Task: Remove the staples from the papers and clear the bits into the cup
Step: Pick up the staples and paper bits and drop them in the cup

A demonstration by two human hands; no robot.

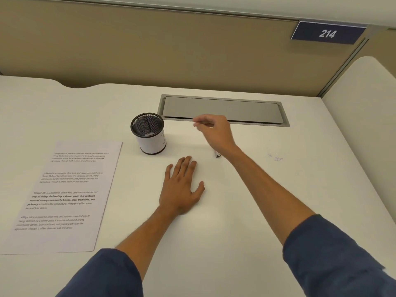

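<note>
Right hand (216, 132) raised at 3 o'clock of mesh cup (147, 132), fingertips (196, 123) pinched together, probably on staple bit too small to confirm. Left hand (182, 185) flat, fingers straight, bracing on desk (235, 243). Printed papers (64, 196) at 9 o'clock. Loose staple bits (276, 157) at 3 o'clock.

The white desk (235, 243) carried a printed paper (64, 196) near its left edge and a mesh cup (150, 133) toward the back. Loose staple bits (276, 157) lay near the right edge, and the left hand (182, 185) rested flat on the middle.
</note>
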